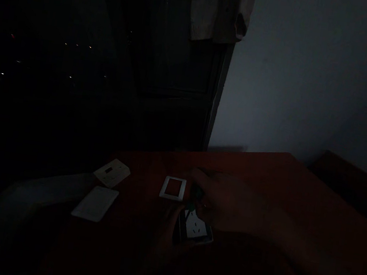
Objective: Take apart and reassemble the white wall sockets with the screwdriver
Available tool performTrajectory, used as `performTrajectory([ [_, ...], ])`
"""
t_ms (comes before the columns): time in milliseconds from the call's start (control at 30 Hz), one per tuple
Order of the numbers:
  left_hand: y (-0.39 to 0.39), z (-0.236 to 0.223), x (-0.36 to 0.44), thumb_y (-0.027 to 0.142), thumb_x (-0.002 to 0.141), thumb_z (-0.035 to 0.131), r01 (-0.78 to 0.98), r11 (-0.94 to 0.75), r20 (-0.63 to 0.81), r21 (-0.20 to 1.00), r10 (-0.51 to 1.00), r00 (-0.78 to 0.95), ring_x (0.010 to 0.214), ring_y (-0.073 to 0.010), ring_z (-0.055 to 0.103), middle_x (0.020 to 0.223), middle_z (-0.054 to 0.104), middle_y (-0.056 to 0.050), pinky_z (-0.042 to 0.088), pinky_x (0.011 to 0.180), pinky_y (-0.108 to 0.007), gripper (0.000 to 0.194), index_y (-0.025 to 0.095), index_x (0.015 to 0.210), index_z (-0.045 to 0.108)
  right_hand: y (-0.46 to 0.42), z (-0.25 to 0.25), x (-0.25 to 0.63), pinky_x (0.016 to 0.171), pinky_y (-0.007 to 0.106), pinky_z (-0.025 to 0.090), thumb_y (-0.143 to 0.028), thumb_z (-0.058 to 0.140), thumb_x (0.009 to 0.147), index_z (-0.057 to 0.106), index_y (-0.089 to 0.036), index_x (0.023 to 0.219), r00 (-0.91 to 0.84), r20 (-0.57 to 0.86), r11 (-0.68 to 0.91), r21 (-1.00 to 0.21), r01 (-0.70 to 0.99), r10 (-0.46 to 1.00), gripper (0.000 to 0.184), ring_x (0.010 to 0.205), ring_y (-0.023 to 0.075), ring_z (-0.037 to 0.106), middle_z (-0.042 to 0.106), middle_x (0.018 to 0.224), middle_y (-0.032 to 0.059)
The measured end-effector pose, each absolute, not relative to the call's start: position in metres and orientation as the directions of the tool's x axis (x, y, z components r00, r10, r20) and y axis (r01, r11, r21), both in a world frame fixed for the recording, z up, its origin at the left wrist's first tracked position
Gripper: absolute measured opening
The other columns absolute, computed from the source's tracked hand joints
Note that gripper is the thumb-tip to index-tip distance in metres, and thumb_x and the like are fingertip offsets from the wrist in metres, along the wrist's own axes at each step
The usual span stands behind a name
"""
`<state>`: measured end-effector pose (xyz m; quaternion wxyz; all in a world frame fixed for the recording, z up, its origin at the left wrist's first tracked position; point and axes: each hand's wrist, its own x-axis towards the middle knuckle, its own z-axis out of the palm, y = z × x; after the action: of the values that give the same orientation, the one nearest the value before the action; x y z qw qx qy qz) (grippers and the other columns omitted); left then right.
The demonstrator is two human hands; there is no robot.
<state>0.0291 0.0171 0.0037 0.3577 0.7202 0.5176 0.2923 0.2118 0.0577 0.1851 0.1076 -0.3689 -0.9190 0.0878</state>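
Socket (pixel 196 225) rests at the near part of the desk (pixel 251 166), its white face up and dark edges bare. Judging by this, the work seems partway: the frame (pixel 172 197) is separate, lying just beyond the socket and a little left, and the job at the socket's edge looks unfinished. Too dim to tell what else is left. The left hand (pixel 167 231) has its grip clamped on the socket's left side; the right hand (pixel 229 199) has its grip clamped around a dark, greenish tool (pixel 198 192), which reaches the socket's far left corner, though contact is unclear. Well left of the socket lies a plate (pixel 95 204); farther back on that side, a card (pixel 114 175) with a cut-out. The desk is reddish, its near part lost in shadow. Beyond the socket, a pale wall (pixel 298 81) rises to the right, hanging cloth (pixel 219 12) is straight behind, and darkness with small lights (pixel 76 45) fills the left.
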Motion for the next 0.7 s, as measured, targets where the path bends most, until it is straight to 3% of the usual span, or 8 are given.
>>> performTrajectory([
  [167,0.018,0.001,0.029,0.040,0.071,0.073,0.575,-0.199,0.050,0.794,0.963,0.265,0.133,-0.0317,0.036,0.146,0.037,-0.013,0.035,0.107,-0.048,0.081,0.022,0.140,0.034,0.059,0.184,0.207,0.053,0.028,0.031,-0.041,0.046,0.092,0.056,-0.020,0.103,-0.609,0.126,0.621,-0.125,0.773,0.783,0.026,0.067,0.0201,0.063,0.069,0.083,0.0068],
  [233,0.019,-0.001,0.029,0.042,0.071,0.073,0.571,-0.203,0.051,0.796,0.961,0.270,0.133,-0.0308,0.037,0.145,0.038,-0.013,0.035,0.107,-0.047,0.082,0.023,0.140,0.034,0.059,0.184,0.208,0.055,0.027,0.032,-0.034,0.050,0.089,0.056,-0.021,0.107,-0.634,0.120,0.645,-0.172,0.744,0.764,0.023,0.071,0.0197,0.063,0.069,0.088,0.0066],
  [333,0.020,-0.004,0.028,0.041,0.071,0.071,0.565,-0.213,0.049,0.797,0.955,0.292,0.132,-0.0308,0.039,0.144,0.039,-0.014,0.036,0.107,-0.047,0.080,0.020,0.139,0.034,0.058,0.187,0.211,0.060,0.026,0.038,-0.022,0.059,0.079,0.047,-0.021,0.123,-0.723,0.122,0.715,-0.328,0.617,0.680,0.045,0.083,0.0185,0.063,0.066,0.105,0.0075],
  [400,0.021,-0.006,0.028,0.042,0.070,0.072,0.578,-0.216,0.053,0.787,0.957,0.286,0.132,-0.0323,0.038,0.145,0.038,-0.015,0.036,0.106,-0.048,0.080,0.020,0.139,0.035,0.059,0.187,0.211,0.062,0.025,0.039,-0.023,0.059,0.080,0.046,-0.021,0.126,-0.732,0.132,0.721,-0.356,0.595,0.669,0.048,0.084,0.0181,0.064,0.066,0.108,0.0077],
  [533,0.020,-0.005,0.027,0.041,0.069,0.073,0.602,-0.214,0.059,0.769,0.962,0.266,0.131,-0.0341,0.039,0.144,0.040,-0.014,0.035,0.106,-0.051,0.082,0.022,0.139,0.036,0.062,0.184,0.210,0.056,0.028,0.036,-0.038,0.048,0.091,0.060,-0.019,0.103,-0.613,0.140,0.629,-0.188,0.755,0.778,0.026,0.072,0.0205,0.064,0.069,0.086,0.0077],
  [600,0.020,-0.001,0.028,0.040,0.069,0.073,0.594,-0.208,0.051,0.777,0.961,0.271,0.129,-0.0338,0.042,0.142,0.042,-0.015,0.037,0.105,-0.051,0.081,0.021,0.139,0.036,0.062,0.183,0.210,0.056,0.027,0.036,-0.034,0.050,0.090,0.060,-0.019,0.105,-0.632,0.130,0.644,-0.201,0.738,0.764,0.023,0.072,0.0201,0.065,0.070,0.087,0.0071],
  [700,0.020,0.006,0.029,0.041,0.068,0.073,0.589,-0.199,0.042,0.783,0.962,0.270,0.128,-0.0335,0.043,0.142,0.042,-0.015,0.038,0.104,-0.050,0.080,0.020,0.138,0.038,0.060,0.185,0.212,0.062,0.025,0.040,-0.021,0.059,0.081,0.047,-0.021,0.126,-0.741,0.118,0.727,-0.348,0.593,0.661,0.047,0.084,0.0182,0.064,0.067,0.105,0.0069],
])
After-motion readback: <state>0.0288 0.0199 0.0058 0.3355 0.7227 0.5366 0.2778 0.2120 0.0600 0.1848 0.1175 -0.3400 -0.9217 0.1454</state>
